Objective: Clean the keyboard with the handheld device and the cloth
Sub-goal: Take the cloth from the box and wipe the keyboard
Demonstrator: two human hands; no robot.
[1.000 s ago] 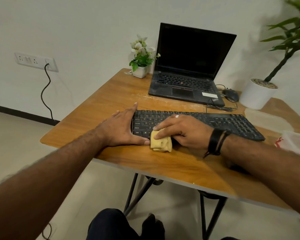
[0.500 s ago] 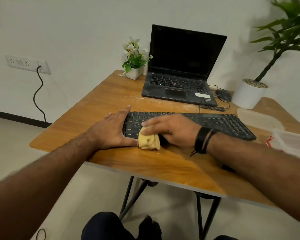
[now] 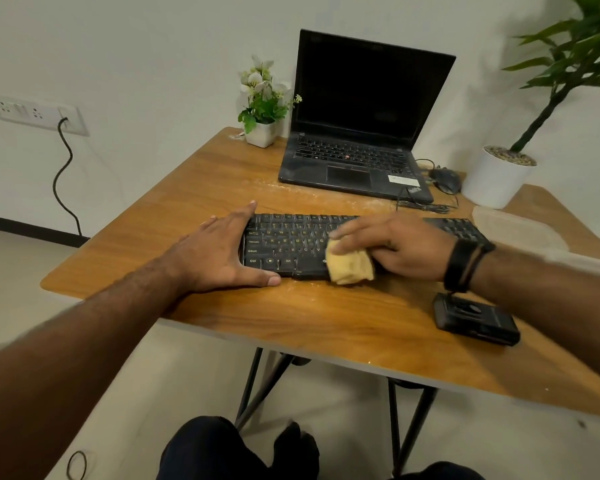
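Wooden table [image 3: 326, 317] fills the middle of the frame, bearing a black keyboard [image 3: 291, 247] at centre. On its front edge lies a folded yellow cloth [image 3: 349, 266], pressed by the right hand [image 3: 395, 249], fingers laid together over it. At the keyboard's left end rests the left hand [image 3: 219, 256], fingers straight, thumb along the front edge. Lower right lies a black handheld device [image 3: 475, 320]. Behind, an open laptop [image 3: 357, 133].
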